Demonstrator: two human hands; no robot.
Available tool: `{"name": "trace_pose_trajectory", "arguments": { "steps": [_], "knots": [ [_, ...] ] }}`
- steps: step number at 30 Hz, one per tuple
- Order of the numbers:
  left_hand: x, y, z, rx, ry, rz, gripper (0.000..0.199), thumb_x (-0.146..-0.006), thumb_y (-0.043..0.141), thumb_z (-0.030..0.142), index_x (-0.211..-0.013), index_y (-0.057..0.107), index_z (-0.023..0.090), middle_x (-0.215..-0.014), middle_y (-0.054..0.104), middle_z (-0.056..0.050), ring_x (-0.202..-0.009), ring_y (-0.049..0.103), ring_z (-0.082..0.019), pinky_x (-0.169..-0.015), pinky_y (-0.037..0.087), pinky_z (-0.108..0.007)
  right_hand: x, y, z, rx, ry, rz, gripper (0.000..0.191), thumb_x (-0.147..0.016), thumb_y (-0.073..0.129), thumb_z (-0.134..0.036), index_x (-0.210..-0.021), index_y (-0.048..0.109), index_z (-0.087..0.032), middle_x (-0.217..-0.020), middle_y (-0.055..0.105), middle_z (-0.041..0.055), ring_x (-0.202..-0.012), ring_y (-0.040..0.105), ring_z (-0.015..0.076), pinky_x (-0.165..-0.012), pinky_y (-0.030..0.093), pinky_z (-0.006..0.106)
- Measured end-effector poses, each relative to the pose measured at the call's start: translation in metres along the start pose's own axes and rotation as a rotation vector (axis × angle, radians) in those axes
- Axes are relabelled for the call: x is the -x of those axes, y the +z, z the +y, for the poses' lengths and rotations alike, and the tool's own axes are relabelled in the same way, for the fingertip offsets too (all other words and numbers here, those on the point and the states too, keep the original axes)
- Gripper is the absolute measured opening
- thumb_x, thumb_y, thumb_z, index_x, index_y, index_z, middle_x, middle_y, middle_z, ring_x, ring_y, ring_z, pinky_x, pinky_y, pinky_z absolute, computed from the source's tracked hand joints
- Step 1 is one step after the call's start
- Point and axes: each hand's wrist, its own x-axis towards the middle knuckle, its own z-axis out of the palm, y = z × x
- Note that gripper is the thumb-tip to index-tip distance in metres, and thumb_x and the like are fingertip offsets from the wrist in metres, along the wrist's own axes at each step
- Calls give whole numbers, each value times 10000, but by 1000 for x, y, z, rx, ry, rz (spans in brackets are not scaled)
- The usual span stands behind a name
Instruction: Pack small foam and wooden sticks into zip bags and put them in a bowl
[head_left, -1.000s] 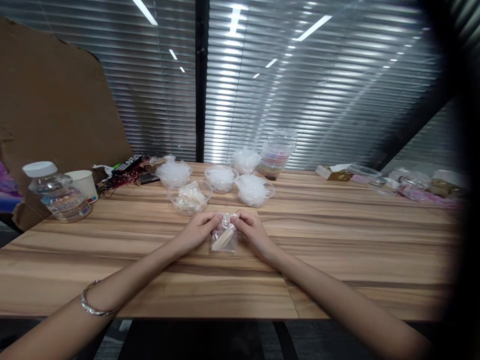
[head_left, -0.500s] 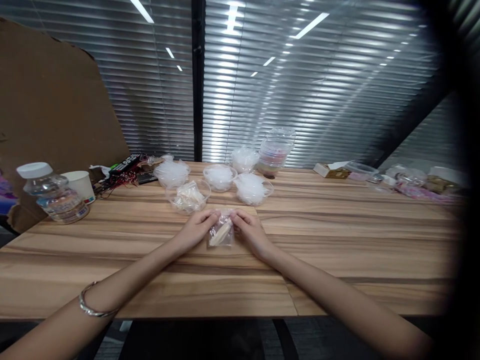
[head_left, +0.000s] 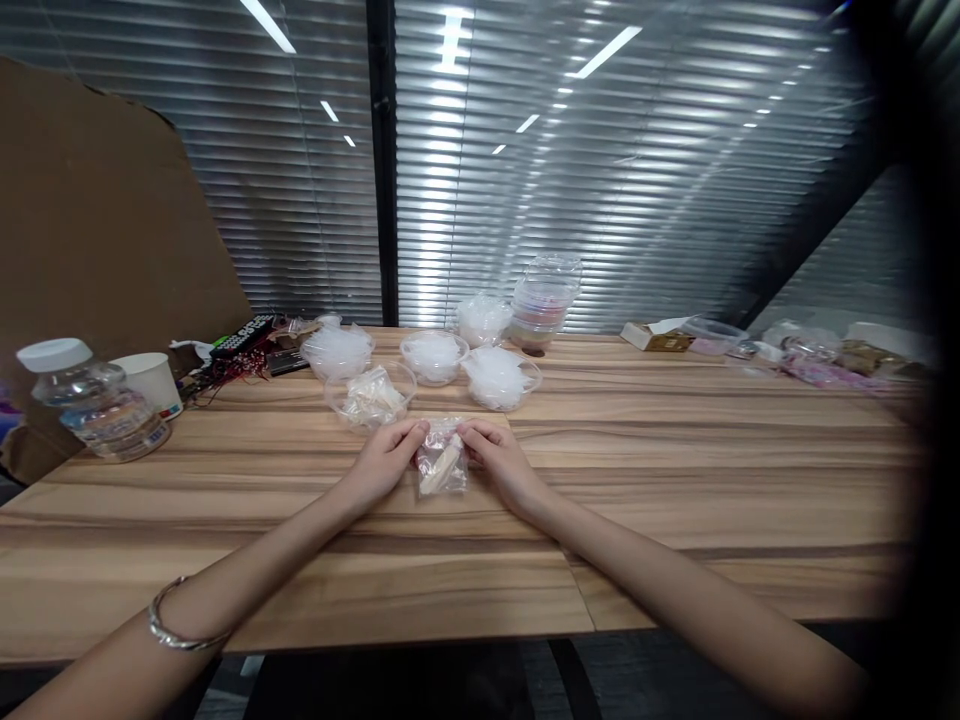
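A small clear plastic bag [head_left: 444, 480] with pale, stick-like pieces inside is stretched between my two hands over the table. My left hand [head_left: 386, 455] pinches its upper left edge between thumb and fingers. On the other side, my right hand [head_left: 499, 460] grips the upper right edge in the same way. Just beyond my left hand stands a clear bowl [head_left: 339, 412] holding similar bags of pale pieces. Another clear bowl [head_left: 534, 378], filled with white translucent plastic, sits beyond my right hand.
More bowls of white plastic [head_left: 433, 357] stand farther back, beside a stack of clear containers [head_left: 544, 305]. At left are a bottle [head_left: 105, 410], a paper cup [head_left: 150, 385], wires and a remote [head_left: 244, 337]. A small box [head_left: 656, 338] and plastic packages [head_left: 832, 370] lie at right.
The view has shifted slightly, so the background sits a little farther left. Both hands keep their pinch on the bag, whose film looks slightly more crinkled.
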Motion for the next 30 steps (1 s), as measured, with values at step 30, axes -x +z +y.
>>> {"name": "trace_pose_trajectory", "arguments": {
  "steps": [30],
  "knots": [
    [0,1,1,101,87,1,172,-854,526,327,-804,513,163,-803,537,-11,-771,508,-137,-729,402,-238,5,8,0,69,-175,-57,266,-807,606,-305,-1057,543,-238,-1022,617,30,-908,593,163,-817,469,302]
  ]
}}
